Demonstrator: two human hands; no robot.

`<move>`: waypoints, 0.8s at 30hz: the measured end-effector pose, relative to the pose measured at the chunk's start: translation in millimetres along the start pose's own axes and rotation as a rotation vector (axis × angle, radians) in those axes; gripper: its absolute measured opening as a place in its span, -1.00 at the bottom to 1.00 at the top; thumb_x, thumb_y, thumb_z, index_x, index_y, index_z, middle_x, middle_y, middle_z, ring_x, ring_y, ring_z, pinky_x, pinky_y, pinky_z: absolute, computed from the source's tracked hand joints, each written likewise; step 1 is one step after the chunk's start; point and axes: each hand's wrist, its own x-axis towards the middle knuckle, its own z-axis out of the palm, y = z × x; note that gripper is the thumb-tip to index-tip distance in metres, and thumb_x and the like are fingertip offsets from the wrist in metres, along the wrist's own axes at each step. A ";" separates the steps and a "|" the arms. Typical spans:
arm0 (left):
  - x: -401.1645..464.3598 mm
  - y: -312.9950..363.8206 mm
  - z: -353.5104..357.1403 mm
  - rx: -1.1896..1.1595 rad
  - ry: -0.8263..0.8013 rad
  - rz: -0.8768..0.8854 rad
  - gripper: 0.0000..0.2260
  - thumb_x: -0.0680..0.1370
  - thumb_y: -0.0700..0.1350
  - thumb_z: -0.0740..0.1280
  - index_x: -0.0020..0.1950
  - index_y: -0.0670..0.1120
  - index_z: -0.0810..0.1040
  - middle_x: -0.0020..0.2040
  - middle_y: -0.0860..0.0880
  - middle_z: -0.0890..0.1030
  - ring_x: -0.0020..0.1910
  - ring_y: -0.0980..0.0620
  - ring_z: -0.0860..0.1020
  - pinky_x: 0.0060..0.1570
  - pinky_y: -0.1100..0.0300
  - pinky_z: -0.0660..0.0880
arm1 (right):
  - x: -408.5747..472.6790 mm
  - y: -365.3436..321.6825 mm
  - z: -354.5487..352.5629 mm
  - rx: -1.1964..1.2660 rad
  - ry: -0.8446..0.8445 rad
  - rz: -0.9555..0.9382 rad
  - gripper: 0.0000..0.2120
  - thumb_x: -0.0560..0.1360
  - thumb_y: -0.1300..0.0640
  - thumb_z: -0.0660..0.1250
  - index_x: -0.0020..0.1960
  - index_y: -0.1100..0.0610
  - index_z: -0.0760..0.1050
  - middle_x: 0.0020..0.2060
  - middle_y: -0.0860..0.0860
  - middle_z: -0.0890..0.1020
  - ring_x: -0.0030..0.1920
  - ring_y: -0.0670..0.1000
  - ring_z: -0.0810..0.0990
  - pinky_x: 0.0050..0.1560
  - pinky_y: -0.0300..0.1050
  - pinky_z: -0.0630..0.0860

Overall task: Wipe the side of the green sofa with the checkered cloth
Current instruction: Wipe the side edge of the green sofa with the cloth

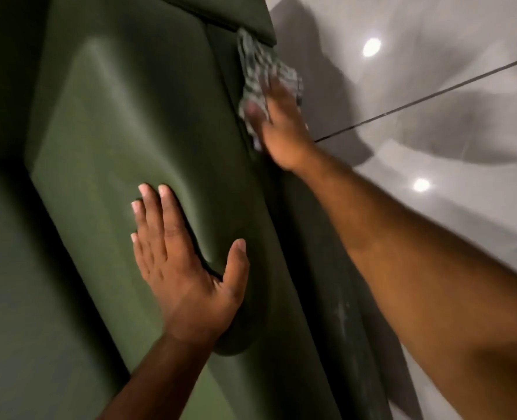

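The green sofa [124, 122] fills the left and middle of the head view, its padded arm running from near me to the far top. My left hand [184, 262] lies flat on top of that arm, fingers spread, holding nothing. My right hand [281, 125] reaches over the arm's outer edge and presses the bunched checkered cloth [260, 71] against the sofa's outer side, near its far end. The cloth is blurred, and part of it is hidden under my palm.
A glossy grey tiled floor [433, 122] lies to the right of the sofa, with a dark grout line [433, 95] and bright reflections of ceiling lights. The sofa seat [18, 283] is at the lower left.
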 end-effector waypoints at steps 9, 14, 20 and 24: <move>0.4 8.7 3.0 -0.009 0.002 -0.039 -0.13 0.45 0.30 0.23 0.61 -0.14 0.06 0.63 -0.15 0.06 0.62 -0.12 0.00 0.54 -0.13 -0.03 | -122.4 34.2 7.6 0.083 0.120 0.058 -0.32 0.58 -0.29 0.04 0.54 0.11 0.13 0.52 0.28 0.21 0.52 0.29 0.18 0.46 0.38 0.17; -2.1 5.5 1.5 -0.040 0.019 -0.020 -0.14 0.46 0.29 0.24 0.61 -0.13 0.05 0.63 -0.16 0.06 0.62 -0.14 0.01 0.53 -0.11 -0.06 | -271.5 81.2 25.7 0.139 0.004 0.305 -0.42 0.49 -0.44 0.02 0.44 -0.45 -0.11 0.56 0.04 0.17 0.55 0.17 0.17 0.44 0.37 0.22; -38.2 -3.4 -1.8 -0.129 0.002 0.039 -0.16 0.51 0.25 0.28 0.62 -0.13 0.01 0.64 -0.15 0.01 0.61 -0.19 -0.03 0.50 -0.09 -0.12 | -209.5 74.0 10.8 0.060 -0.023 0.186 -0.13 0.48 -0.45 -0.02 0.57 0.07 -0.07 0.59 0.14 0.02 0.58 0.15 -0.02 0.55 0.24 -0.02; -118.4 -3.0 0.8 -0.109 -0.026 0.042 -0.14 0.49 0.15 0.34 0.62 -0.14 -0.02 0.64 -0.16 -0.03 0.61 -0.20 -0.06 0.52 -0.12 -0.07 | -262.2 79.9 9.4 0.139 -0.106 0.131 -0.34 0.54 -0.32 0.10 0.53 -0.14 -0.03 0.58 0.10 0.11 0.53 0.09 0.12 0.54 0.27 0.06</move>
